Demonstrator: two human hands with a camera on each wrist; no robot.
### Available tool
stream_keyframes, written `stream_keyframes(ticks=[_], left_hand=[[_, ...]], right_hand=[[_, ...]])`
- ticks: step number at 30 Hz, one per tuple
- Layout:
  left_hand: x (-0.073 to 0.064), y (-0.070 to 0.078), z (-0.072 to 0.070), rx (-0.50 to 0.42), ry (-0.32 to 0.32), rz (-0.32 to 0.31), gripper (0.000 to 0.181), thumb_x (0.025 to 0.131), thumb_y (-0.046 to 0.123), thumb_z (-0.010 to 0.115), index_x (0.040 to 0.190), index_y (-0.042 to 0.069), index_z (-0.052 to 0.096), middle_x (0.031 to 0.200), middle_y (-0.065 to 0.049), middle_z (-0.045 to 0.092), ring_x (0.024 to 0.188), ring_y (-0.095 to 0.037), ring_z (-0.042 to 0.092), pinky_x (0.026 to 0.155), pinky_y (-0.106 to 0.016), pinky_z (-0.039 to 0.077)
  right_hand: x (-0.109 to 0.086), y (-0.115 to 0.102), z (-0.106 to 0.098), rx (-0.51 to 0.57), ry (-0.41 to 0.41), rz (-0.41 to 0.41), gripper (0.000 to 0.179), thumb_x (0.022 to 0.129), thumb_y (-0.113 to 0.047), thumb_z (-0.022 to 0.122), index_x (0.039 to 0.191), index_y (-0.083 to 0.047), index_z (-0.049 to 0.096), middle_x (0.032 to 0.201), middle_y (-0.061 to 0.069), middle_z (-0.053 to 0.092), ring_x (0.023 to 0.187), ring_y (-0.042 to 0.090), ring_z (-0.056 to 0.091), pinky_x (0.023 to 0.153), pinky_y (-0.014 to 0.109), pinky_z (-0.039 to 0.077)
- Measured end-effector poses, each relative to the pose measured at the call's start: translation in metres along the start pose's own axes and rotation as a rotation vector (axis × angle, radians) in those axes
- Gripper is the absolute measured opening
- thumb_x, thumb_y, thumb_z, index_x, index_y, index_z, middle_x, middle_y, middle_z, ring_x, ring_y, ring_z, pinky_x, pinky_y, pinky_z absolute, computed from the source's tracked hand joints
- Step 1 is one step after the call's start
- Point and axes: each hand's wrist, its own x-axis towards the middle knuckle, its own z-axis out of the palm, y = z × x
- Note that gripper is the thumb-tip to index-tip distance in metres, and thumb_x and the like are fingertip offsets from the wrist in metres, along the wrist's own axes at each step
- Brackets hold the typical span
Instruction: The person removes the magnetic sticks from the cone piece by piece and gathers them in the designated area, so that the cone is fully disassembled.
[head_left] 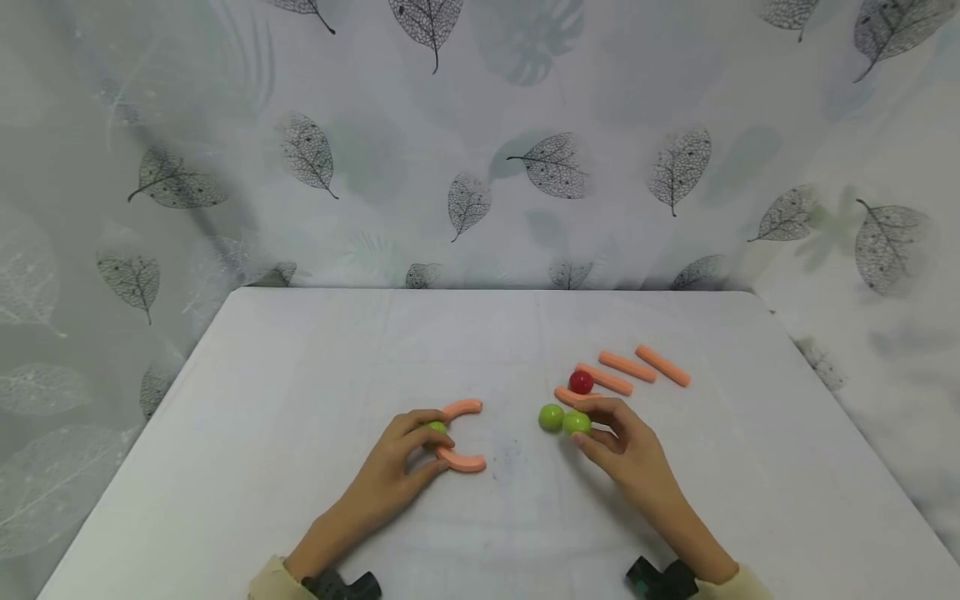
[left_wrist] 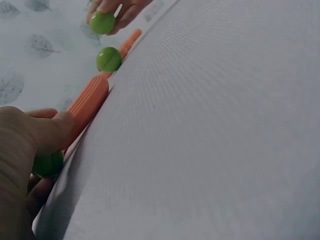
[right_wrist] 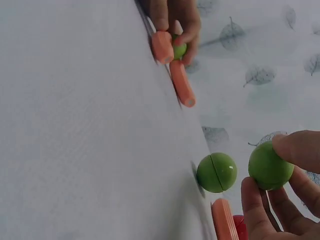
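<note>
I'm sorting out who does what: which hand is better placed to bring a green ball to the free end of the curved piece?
Probably the right hand: it already pinches a green ball, while the left hand is busy holding the curved piece and its own ball.

White cloth-covered table (head_left: 300, 375), rounded far corners; pale backdrop curtain w/ grey skeleton-leaf print (head_left: 555, 167) hangs behind & along both sides; small glossy red ball (head_left: 581, 382) on table right of centre, touching one ribbed orange plastic stick (head_left: 604, 379); two more straight orange sticks (head_left: 627, 367) (head_left: 663, 365) lie just beyond, parallel, slanted; loose green ball w/ seam line (head_left: 551, 417) sits near centre.
</note>
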Motion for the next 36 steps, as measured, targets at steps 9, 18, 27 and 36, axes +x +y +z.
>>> stream_keyframes(ticks=[9,18,27,36], left_hand=[[0.0006,-0.0003,-0.0009,-0.034,0.019,0.011,0.033,0.083,0.007,0.086,0.108,0.022,0.072,0.132,-0.005,0.066,0.12,-0.019,0.057,0.104,-0.027,0.045],[0.0002,0.0011,-0.0035,-0.033,0.011,0.003,0.037,0.084,0.005,0.085,0.116,0.019,0.072,0.127,-0.005,0.066,0.114,-0.015,0.057,0.088,-0.027,0.05],[0.001,0.001,-0.0048,-0.088,-0.045,-0.029,0.046,0.084,0.005,0.086,0.125,0.015,0.068,0.13,0.002,0.064,0.114,-0.011,0.062,0.089,-0.026,0.053],[0.0005,-0.0019,-0.0035,-0.132,-0.068,0.011,0.051,0.082,-0.001,0.085,0.127,0.016,0.068,0.13,0.0,0.065,0.117,-0.012,0.063,0.089,-0.026,0.054]], right_hand=[[0.0018,0.0091,-0.0083,-0.003,0.062,0.067,0.041,0.095,-0.005,0.075,0.133,-0.002,0.059,0.137,0.016,0.058,0.118,-0.002,0.061,0.093,0.014,0.055],[0.0024,0.0087,-0.0094,-0.218,0.082,0.158,0.038,0.094,-0.013,0.078,0.13,-0.009,0.065,0.13,0.011,0.068,0.111,0.008,0.067,0.088,0.013,0.055],[0.0021,0.0091,-0.0076,-0.327,0.107,0.191,0.036,0.093,-0.007,0.077,0.128,-0.012,0.068,0.125,0.009,0.071,0.11,0.025,0.068,0.081,0.016,0.056],[0.0004,0.0085,-0.0078,-0.332,0.119,0.159,0.036,0.096,-0.007,0.074,0.131,-0.009,0.065,0.128,0.01,0.069,0.117,0.028,0.068,0.083,0.014,0.055]])
